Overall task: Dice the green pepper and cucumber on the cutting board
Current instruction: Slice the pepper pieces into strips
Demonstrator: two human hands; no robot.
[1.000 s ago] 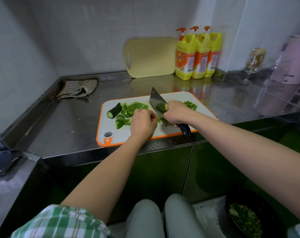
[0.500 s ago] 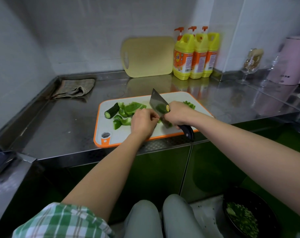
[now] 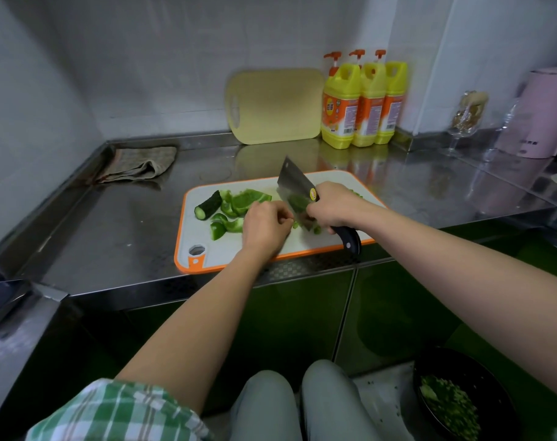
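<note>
Holding unchanged: cleaver (image 3: 294, 186) in right hand (image 3: 333, 206), left hand (image 3: 264, 229) on green pepper (image 3: 295, 225).

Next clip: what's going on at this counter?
A person is dicing green pepper on the cutting board. The right hand grips the cleaver by its black handle, blade down on the board. The curled left hand holds the pepper right beside the blade. A cucumber piece and larger pepper chunks lie uncut at the board's left.

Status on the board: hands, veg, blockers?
Right hand grips cleaver, blade among pepper pieces. Left hand curled beside blade, grip hidden. Cucumber piece whole at left of cutting board. No blockers seen.
</note>
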